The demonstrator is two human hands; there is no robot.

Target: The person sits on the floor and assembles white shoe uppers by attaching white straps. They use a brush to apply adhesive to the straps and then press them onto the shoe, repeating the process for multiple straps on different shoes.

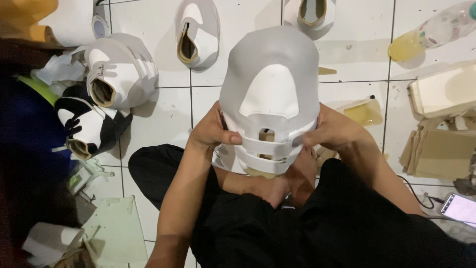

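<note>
A grey and white shoe upper (270, 89) with white straps across its opening is held up above my lap in the middle of the head view. My left hand (213, 131) grips its left side near the straps, thumb pressed on the upper strap. On the opposite side my right hand (334, 131) clamps the right edge, thumb on the strap end. I sit cross-legged in black trousers on a white tiled floor (168, 106).
More shoe uppers lie around: a white one (121, 69) and a black-and-white one (89, 126) at left, two others at top (197, 32) (312, 12). A bottle of yellow liquid (431, 32), a small glue tray (364, 111), cardboard pieces (441, 151) and a lit phone (461, 208) sit at right.
</note>
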